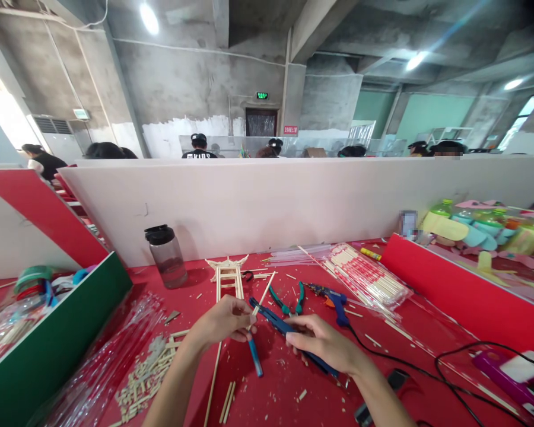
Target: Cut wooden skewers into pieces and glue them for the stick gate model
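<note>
Stick (267, 289) in left hand (225, 320), cutter (273, 320) in right hand (315, 341)
Left fingers pinch stick at cutter's tip, contact unclear; right hand wraps cutter's handles; pen (255, 359) left of cutter, top end at left fingers; frame (228, 274) beyond cutter, leftward; pliers (286, 309) just beyond cutter; glue gun (337, 302) right of it

A black-lidded bottle (167, 261) stands near the white partition (293, 198); farther right, probably a phone (408, 224).
</note>
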`<state>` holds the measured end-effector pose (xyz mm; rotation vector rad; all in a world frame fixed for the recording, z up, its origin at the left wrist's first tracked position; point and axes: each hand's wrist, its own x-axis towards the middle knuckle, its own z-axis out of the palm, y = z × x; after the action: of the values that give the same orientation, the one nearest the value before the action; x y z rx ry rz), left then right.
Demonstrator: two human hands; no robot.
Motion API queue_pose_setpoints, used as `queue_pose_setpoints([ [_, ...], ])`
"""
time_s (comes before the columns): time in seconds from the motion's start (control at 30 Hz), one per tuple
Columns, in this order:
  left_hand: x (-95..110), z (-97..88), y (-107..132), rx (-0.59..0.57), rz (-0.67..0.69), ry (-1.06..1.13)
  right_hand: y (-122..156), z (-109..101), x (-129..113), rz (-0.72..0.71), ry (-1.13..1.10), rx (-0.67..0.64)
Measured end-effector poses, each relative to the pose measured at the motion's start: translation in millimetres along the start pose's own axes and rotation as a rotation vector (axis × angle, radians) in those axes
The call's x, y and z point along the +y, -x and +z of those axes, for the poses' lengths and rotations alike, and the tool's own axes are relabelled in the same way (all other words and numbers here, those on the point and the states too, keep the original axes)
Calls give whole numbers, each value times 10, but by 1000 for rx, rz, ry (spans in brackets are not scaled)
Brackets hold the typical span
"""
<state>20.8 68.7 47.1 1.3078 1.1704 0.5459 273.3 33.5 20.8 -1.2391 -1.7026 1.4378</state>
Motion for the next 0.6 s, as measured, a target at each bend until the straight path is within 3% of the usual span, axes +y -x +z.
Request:
queue_pose_setpoints([
  [0.6,-6,-20,0,-13,-3,-25,-13,3,24,-3,27,-16],
])
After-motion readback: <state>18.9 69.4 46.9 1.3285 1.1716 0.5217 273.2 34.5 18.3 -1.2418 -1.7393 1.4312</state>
